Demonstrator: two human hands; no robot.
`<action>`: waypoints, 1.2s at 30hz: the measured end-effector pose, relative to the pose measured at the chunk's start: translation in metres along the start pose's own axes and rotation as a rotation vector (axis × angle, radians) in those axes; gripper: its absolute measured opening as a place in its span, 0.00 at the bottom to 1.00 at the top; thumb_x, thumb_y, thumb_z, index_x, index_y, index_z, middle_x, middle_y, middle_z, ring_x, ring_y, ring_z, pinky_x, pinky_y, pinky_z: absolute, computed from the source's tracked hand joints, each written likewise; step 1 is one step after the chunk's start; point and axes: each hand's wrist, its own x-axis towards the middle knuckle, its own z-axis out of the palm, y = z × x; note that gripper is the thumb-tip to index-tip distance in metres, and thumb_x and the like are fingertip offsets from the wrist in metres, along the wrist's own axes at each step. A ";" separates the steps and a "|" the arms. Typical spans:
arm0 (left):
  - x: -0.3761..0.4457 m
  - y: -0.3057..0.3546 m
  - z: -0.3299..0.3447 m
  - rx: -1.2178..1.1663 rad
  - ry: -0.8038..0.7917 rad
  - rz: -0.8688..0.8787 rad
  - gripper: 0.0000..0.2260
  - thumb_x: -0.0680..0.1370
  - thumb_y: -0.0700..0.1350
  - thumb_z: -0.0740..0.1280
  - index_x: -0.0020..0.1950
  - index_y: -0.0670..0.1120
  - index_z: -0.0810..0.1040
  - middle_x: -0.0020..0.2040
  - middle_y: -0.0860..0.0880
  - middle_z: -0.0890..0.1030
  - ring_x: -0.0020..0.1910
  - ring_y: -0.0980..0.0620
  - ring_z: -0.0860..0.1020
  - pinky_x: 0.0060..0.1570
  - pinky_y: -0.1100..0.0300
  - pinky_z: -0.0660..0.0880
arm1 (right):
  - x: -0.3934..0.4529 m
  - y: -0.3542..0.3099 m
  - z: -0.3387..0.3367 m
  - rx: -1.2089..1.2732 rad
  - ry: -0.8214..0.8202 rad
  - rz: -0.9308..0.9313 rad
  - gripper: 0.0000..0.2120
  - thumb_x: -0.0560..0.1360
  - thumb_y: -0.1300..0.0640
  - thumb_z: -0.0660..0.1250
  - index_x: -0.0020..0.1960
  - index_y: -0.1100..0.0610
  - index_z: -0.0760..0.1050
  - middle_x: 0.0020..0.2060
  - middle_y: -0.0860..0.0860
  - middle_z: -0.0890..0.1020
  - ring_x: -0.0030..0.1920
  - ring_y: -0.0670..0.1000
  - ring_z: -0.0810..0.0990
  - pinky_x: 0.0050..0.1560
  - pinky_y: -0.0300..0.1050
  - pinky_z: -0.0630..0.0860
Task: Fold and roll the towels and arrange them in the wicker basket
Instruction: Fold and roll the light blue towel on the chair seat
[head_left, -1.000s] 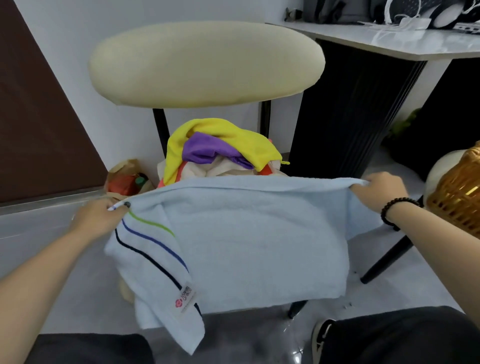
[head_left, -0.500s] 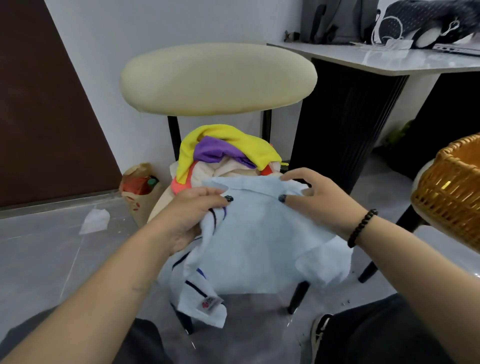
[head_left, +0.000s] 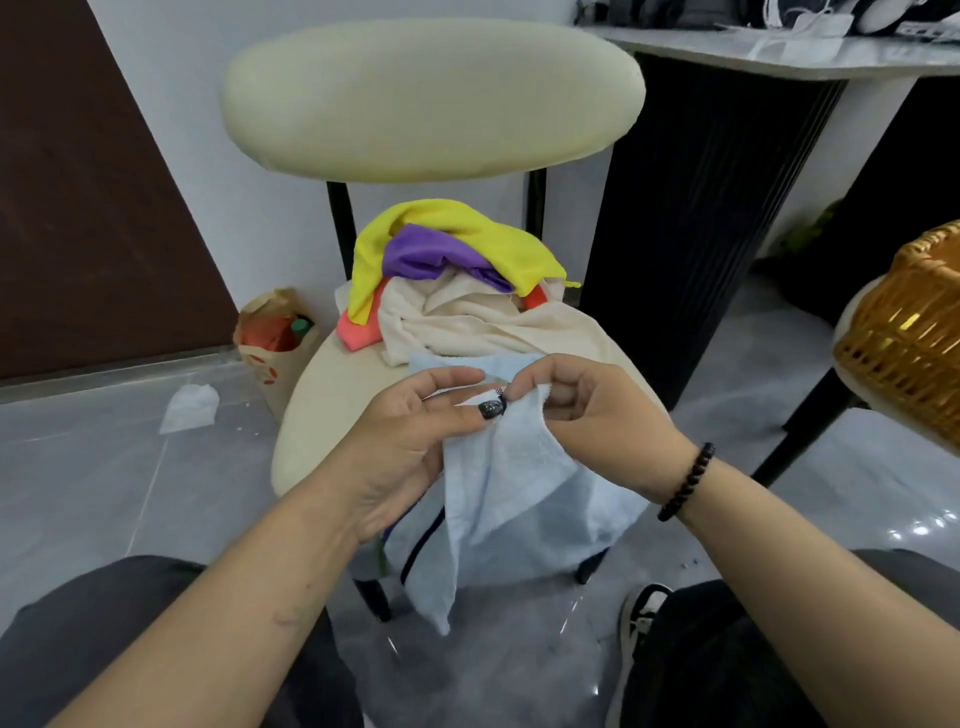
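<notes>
Head view: left hand (head_left: 410, 441) and right hand (head_left: 587, 410) brought together over the near edge of the cream chair seat (head_left: 311, 415), each pinching the top corners of the light blue towel (head_left: 509, 499) between thumb and curled fingers, so both clenched on cloth rather than released; corners seemingly matched edge to edge, judged as the halving fold before any rolling. Rest of the towel hanging free below the hands, in front of the seat and between the knees, dark stripes showing on the inner layer; hanging that way probably to let the weight of the cloth straighten the fold. Behind the hands, on the same seat, a heap of unfolded towels (head_left: 467, 312): yellow on top, purple under it, cream spread widest, a pink-orange edge at the left; heap just beyond the blue towel's upper edge, apparently touching it. Wicker basket (head_left: 904, 343) well apart at the right edge of the picture, resting on another pale seat, only partly in frame, inside hidden. Open room: bare seat surface to the left of the hands and along the near rim, likely enough for laying the folded towel flat, though the heap crowds the back half. Clear floor below, with a scrap of white paper (head_left: 187, 410) and a paper bag (head_left: 275, 348) against the wall at left. Path toward the basket unobstructed at hand height, as far as can be told
</notes>
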 end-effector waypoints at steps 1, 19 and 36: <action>-0.003 -0.002 -0.001 0.029 -0.035 -0.006 0.20 0.66 0.30 0.72 0.57 0.38 0.78 0.51 0.41 0.84 0.48 0.48 0.84 0.45 0.60 0.81 | 0.000 0.003 0.001 0.001 0.033 -0.005 0.11 0.73 0.74 0.64 0.45 0.59 0.78 0.45 0.56 0.85 0.40 0.62 0.80 0.41 0.49 0.75; -0.005 -0.012 -0.004 0.220 0.160 0.148 0.18 0.65 0.49 0.73 0.49 0.41 0.78 0.39 0.43 0.85 0.33 0.50 0.82 0.32 0.60 0.78 | -0.013 0.003 0.014 -0.209 -0.076 -0.085 0.05 0.69 0.65 0.69 0.39 0.56 0.75 0.31 0.48 0.81 0.32 0.52 0.77 0.35 0.44 0.74; -0.008 -0.021 -0.001 0.038 -0.086 0.237 0.11 0.74 0.40 0.65 0.56 0.41 0.75 0.42 0.45 0.84 0.41 0.52 0.82 0.42 0.61 0.79 | -0.015 -0.007 0.013 0.185 0.194 -0.125 0.05 0.73 0.57 0.71 0.42 0.57 0.76 0.27 0.60 0.75 0.28 0.56 0.62 0.26 0.45 0.59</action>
